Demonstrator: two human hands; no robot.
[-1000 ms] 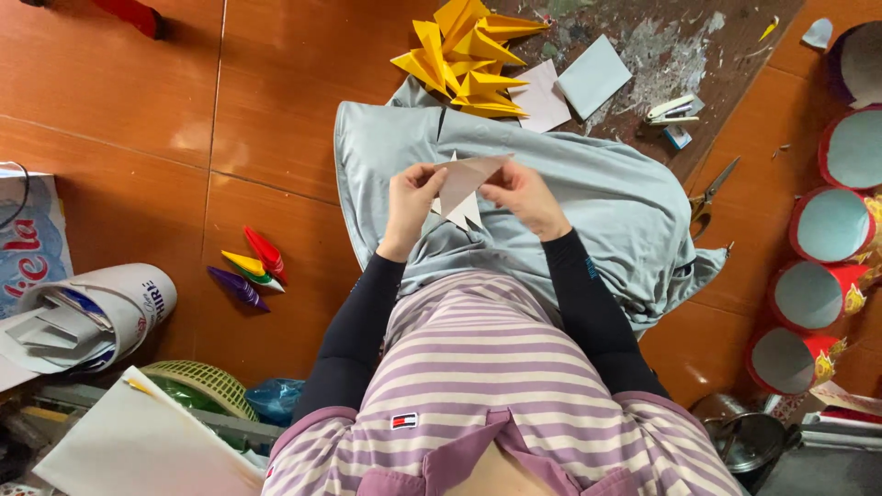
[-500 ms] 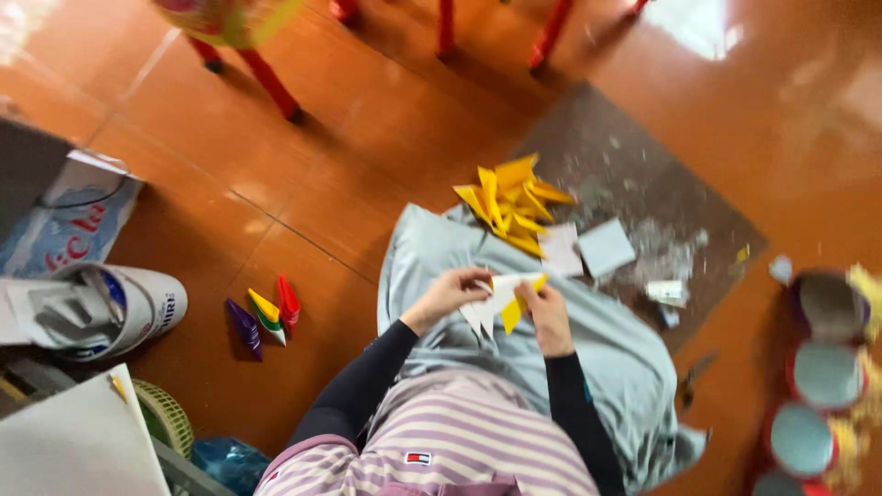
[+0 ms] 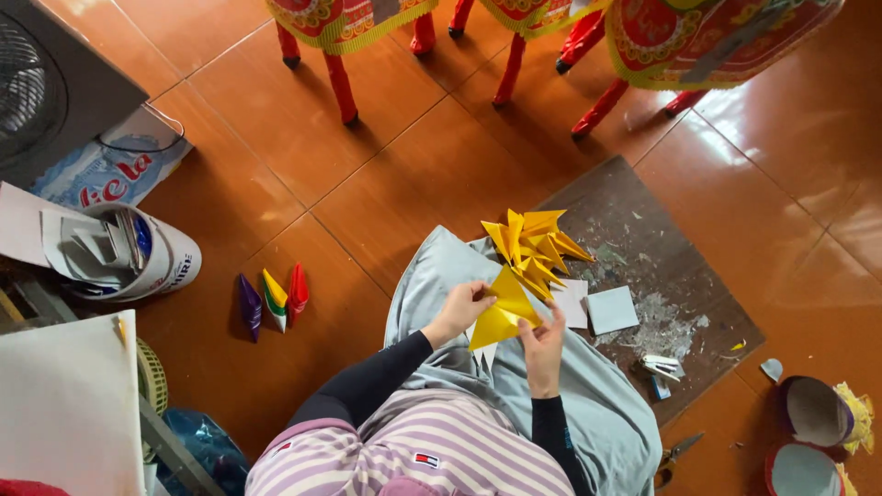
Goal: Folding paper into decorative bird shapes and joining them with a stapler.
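I sit on the floor and hold a folded yellow paper piece (image 3: 502,312) above my lap, its white underside showing at the lower edge. My left hand (image 3: 458,310) pinches its left side, and my right hand (image 3: 543,346) grips its right lower edge. Just beyond it on the floor lies a pile of folded yellow paper cones (image 3: 532,244). White and pale blue paper squares (image 3: 610,309) rest on a dark mat (image 3: 661,266) to the right.
Three coloured paper cones (image 3: 273,299) lie on the tiles at left, near a white bucket (image 3: 129,253) of paper scraps. A stapler (image 3: 661,366) and scissors (image 3: 675,454) lie at right. Red furniture legs (image 3: 339,84) stand at the top. Round drum-like shells (image 3: 816,411) sit at bottom right.
The camera has tilted up and away, showing more floor and the red legs. The paper in my hands has turned from its white side to its yellow side.
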